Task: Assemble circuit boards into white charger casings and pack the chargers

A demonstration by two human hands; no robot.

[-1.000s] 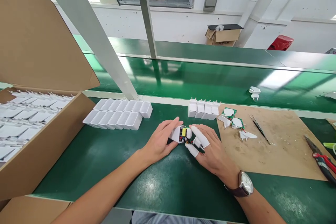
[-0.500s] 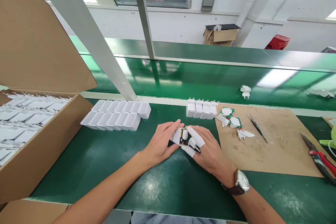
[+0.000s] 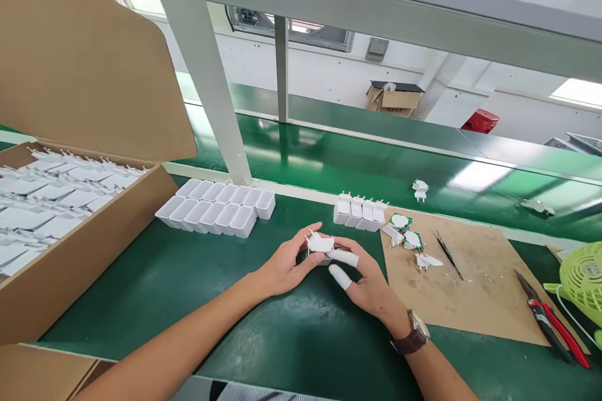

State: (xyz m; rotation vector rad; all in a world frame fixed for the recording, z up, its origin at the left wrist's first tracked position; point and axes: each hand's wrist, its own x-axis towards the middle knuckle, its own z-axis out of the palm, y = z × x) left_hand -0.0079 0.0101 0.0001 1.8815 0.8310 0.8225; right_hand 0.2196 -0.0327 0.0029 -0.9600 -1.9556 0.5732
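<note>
The left hand [image 3: 286, 262] and the right hand [image 3: 365, 277] meet in the middle of the frame, low over the green worktop [image 3: 188, 301]. Both hold 1 small white plug part [image 3: 320, 242], and it sits right between them. The left grip is closed on it, with fingers behind and thumb in front. The right grip pinches its other side. A finger in a white finger cover [image 3: 344, 257] lies along the part, and a 2nd covered tip sits just below. A watch [image 3: 414, 338] is on the right wrist.

To the upper left of the hands, open white shells [image 3: 216, 210] stand in 2 neat rows. At the far left a big cardboard box [image 3: 70, 257] is open, full of white pieces [image 3: 42, 194] (too many to count).

To the upper right of the hands, a short row of plug tops [image 3: 360, 212] stands at the edge of a brown board [image 3: 470, 288]. On the board lie 2 little round circuit boards [image 3: 401, 222], a few loose white bits, and thin tweezers [image 3: 446, 247].

At the right edge are cutters with red handles [image 3: 552, 322] and a light green fan [image 3: 583, 276].

Behind the worktop runs a shiny green belt [image 3: 357, 160], with 1 white plug [image 3: 419, 188] lying on it.
</note>
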